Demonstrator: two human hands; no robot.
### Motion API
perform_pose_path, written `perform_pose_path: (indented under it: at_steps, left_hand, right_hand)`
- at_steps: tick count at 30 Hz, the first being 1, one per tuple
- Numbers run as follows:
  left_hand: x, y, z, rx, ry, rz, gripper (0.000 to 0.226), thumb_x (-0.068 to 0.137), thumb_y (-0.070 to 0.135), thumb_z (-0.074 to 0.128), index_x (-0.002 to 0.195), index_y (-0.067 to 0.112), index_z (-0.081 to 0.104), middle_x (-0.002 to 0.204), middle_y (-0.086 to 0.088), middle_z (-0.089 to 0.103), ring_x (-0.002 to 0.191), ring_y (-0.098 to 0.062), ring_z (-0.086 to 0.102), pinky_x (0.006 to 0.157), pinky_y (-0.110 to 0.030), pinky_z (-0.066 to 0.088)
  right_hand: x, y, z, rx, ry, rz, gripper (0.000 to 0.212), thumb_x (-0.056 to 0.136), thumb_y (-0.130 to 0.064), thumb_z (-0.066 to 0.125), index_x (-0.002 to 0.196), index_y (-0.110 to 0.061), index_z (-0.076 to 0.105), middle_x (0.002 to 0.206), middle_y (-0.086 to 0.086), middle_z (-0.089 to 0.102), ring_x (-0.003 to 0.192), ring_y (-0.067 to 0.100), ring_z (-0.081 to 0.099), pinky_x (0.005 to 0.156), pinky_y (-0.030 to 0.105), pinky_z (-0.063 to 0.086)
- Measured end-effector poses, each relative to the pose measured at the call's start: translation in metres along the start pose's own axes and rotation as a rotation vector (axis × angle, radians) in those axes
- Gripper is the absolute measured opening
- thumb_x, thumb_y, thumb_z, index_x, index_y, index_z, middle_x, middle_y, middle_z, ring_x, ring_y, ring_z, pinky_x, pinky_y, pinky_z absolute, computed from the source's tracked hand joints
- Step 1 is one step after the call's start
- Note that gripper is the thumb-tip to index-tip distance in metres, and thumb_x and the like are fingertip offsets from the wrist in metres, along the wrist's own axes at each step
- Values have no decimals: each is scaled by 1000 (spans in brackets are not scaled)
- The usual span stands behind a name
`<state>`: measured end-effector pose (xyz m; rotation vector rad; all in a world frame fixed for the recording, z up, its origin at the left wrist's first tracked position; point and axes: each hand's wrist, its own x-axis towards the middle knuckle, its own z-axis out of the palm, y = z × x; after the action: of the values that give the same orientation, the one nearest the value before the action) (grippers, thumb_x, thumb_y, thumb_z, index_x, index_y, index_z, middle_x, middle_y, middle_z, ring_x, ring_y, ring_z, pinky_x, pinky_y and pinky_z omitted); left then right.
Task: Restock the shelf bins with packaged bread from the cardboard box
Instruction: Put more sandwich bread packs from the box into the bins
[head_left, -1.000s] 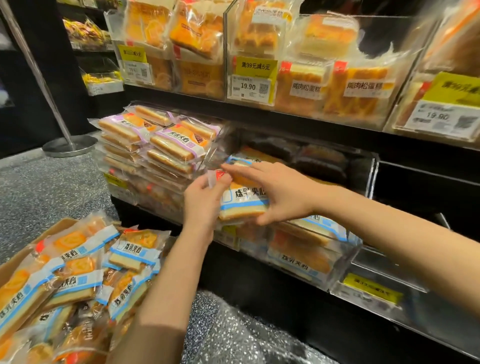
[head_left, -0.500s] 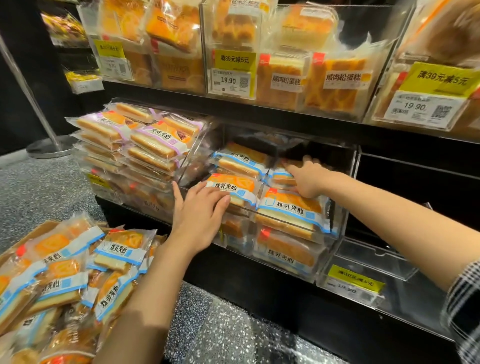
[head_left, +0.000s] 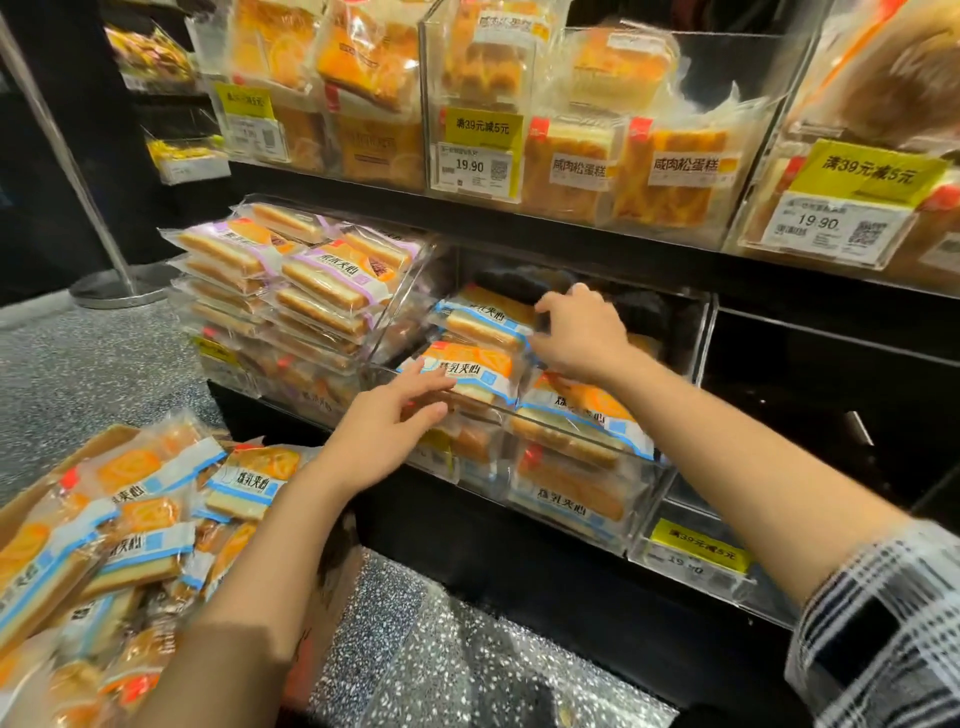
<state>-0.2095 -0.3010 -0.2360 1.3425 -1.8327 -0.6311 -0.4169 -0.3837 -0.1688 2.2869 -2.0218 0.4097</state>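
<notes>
L hand (head_left: 384, 415) lies flat, fingers straight, on front blue-label bread pack (head_left: 470, 374) in clear bin (head_left: 597, 457). R hand (head_left: 582, 338), fingers curled, seems to pinch the rear pack (head_left: 483, 319); can't confirm. Cardboard box (head_left: 111, 441) sits lower-left, nearer L.

I am looking at a shop — a bakery aisle, by the clear shelf bins (head_left: 545, 415) stacked with wrapped bread, the yellow price tags (head_left: 480, 166) reading 19.90 with QR codes, the black shelving (head_left: 571, 234), and a queue-barrier post (head_left: 67, 171) on the speckled floor (head_left: 78, 374).
</notes>
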Motion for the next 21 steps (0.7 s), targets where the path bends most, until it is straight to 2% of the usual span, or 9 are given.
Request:
perform_pose_path:
  at_steps: [2, 4, 6, 8, 11, 13, 15, 17, 21]
  left_hand:
    - [-7, 0, -7, -53, 68, -3, 28, 93, 16, 58, 113, 35, 66, 126, 15, 58, 117, 2, 52, 93, -9, 38]
    - [-14, -1, -16, -170, 109, -46, 25, 94, 9, 55, 108, 25, 69, 106, 5, 71, 98, -3, 66, 90, -13, 47]
    - [-24, -4, -28, -242, 87, -137, 21, 95, 4, 52, 105, 15, 67, 94, -6, 73, 80, -13, 72, 81, -17, 53]
    - [-37, -15, -42, -117, 3, -202, 15, 95, 8, 54, 100, 17, 64, 87, -4, 72, 71, -9, 71, 71, -12, 50]
    - [-58, -41, -62, 261, -217, -253, 14, 93, 13, 58, 89, 25, 64, 83, 7, 67, 76, -4, 65, 69, -16, 45]
    - [-74, -63, -72, 326, -271, -363, 13, 93, 15, 57, 99, 18, 68, 91, 4, 68, 83, -7, 64, 69, -12, 45]
    - [-89, -82, -82, 391, -236, -442, 19, 92, 16, 58, 107, 18, 69, 93, 5, 68, 84, -7, 62, 65, -5, 40]
    - [-103, -104, -92, 438, -164, -509, 21, 90, 14, 60, 107, 18, 71, 88, 4, 66, 80, -9, 57, 62, -7, 38]
    - [-126, -146, -110, 464, 89, -700, 22, 85, 16, 64, 105, 19, 70, 99, -3, 70, 95, -21, 64, 80, -28, 47]
  right_hand:
    - [-8, -31, -4, 241, 207, -33, 24, 91, -26, 50, 105, -18, 68, 109, 8, 66, 104, 29, 59, 90, 39, 46]
    - [-16, -63, -7, 409, 298, -87, 23, 91, -23, 48, 96, -17, 70, 98, 5, 71, 95, 28, 61, 81, 37, 48]
    - [-24, -93, -4, 570, 299, -157, 22, 91, -24, 50, 94, -16, 70, 92, 4, 71, 89, 25, 62, 75, 36, 49]
    - [-31, -119, 12, 694, 240, -223, 19, 90, -24, 52, 90, -18, 71, 84, 1, 70, 82, 22, 62, 71, 35, 49]
    - [-46, -148, 46, 736, 82, -307, 18, 88, -24, 53, 85, -18, 69, 79, -1, 67, 79, 20, 61, 72, 33, 48]
    - [-56, -164, 67, 688, -60, -364, 20, 88, -22, 52, 87, -18, 71, 84, 2, 70, 82, 21, 63, 75, 36, 51]
    - [-64, -179, 85, 670, -183, -392, 21, 88, -19, 51, 88, -16, 73, 88, 5, 72, 86, 23, 64, 78, 38, 52]
    - [-72, -195, 102, 647, -267, -413, 22, 86, -20, 50, 82, -14, 71, 83, 9, 71, 85, 27, 64, 78, 39, 52]
    - [-90, -219, 138, 559, -373, -488, 20, 87, -18, 51, 91, -16, 70, 91, 8, 70, 93, 25, 62, 77, 33, 47]
